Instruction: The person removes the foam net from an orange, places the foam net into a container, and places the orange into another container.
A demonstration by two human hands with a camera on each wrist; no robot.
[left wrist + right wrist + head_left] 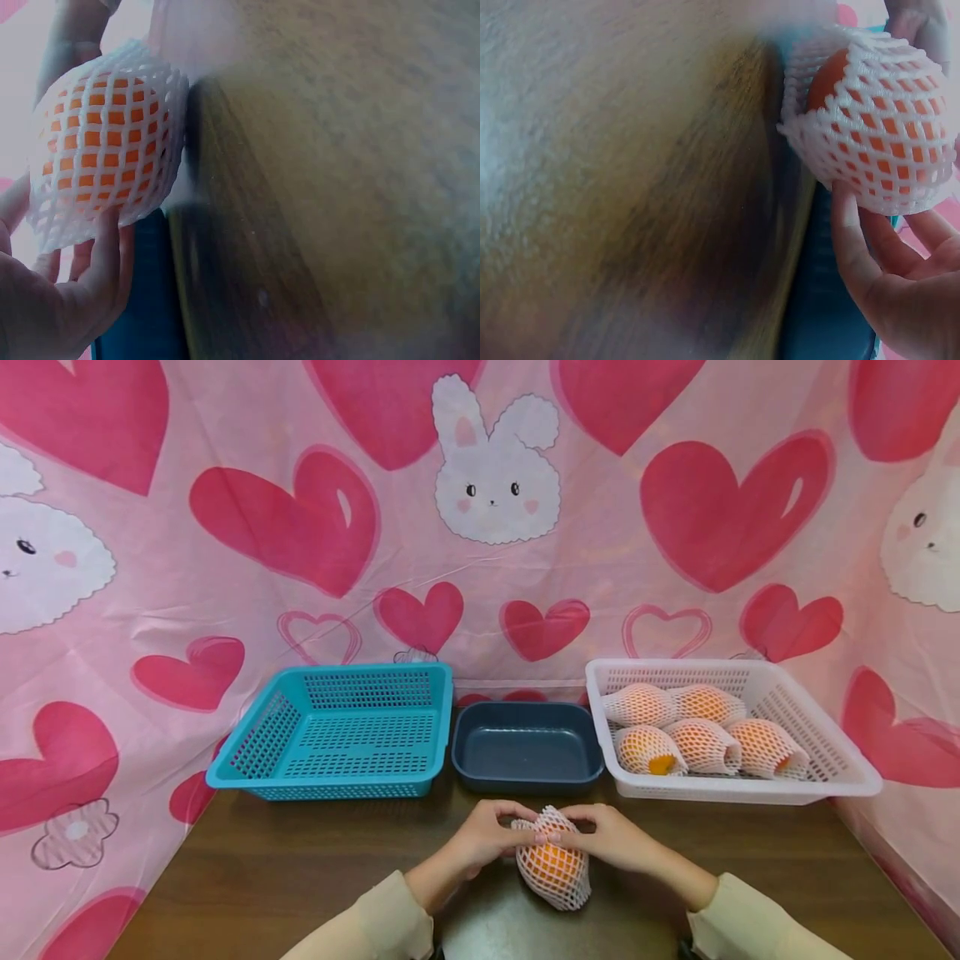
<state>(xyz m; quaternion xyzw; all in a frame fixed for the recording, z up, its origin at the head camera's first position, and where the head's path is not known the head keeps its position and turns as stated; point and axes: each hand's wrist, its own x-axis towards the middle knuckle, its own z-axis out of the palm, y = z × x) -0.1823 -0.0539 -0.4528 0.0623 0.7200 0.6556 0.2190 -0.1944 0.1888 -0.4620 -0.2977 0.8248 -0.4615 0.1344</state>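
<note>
An orange (553, 864) in a white foam net sleeve is between the two hands, low over the front of the table. My left hand (487, 837) grips its left side, thumb on the near top of the net and fingers behind. From the right, my right hand (617, 837) holds it the same way, the thumbs meeting near the sleeve's upper end. In the left wrist view the net sleeve (105, 150) covers the orange, fingertips at its edge. On the right wrist view, bare orange peel (829, 81) shows through an open end of the sleeve.
A teal basket (330, 789) with nothing in it stands at the back left. Beside it is a dark blue tray (525, 781). At the back right, a white basket (750, 787) holds several netted oranges (701, 743). A pink heart-print cloth (495, 568) hangs behind the brown table (300, 860).
</note>
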